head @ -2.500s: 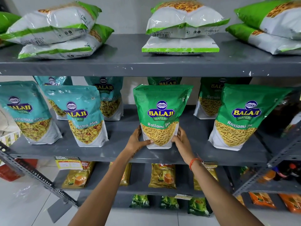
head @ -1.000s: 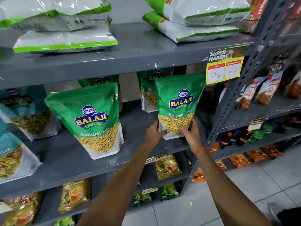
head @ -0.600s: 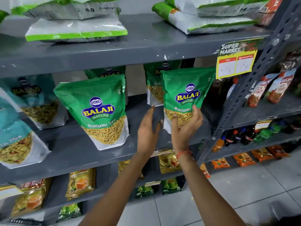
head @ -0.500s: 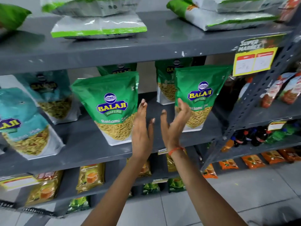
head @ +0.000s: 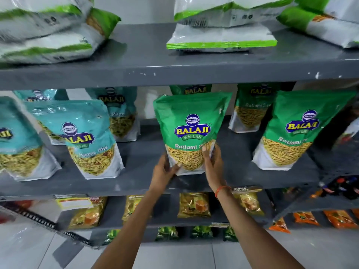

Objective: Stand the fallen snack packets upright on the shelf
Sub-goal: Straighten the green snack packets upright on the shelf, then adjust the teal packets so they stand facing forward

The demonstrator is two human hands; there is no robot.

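Observation:
A green Ratlami Sev packet [head: 191, 121] stands upright at the middle of the grey middle shelf [head: 143, 158]. My left hand [head: 164, 169] grips its lower left corner and my right hand [head: 212, 160] grips its lower right side. Another green packet [head: 299, 131] stands upright to the right, with two more behind. Teal Mitha Mix packets [head: 83, 136] stand to the left. On the top shelf [head: 147, 55], several white and green packets [head: 221, 37] lie flat in stacks.
Lower shelves hold yellow tea packets [head: 194, 204] and small green packets [head: 167, 232]. An adjoining rack on the right carries orange packets [head: 306, 218] and bottles. A slotted metal upright [head: 38, 222] leans at lower left. White tiled floor lies below.
Both hands let go of the right green packet, opened in the air, then closed on the bottom of the middle green packet. The view swung back left.

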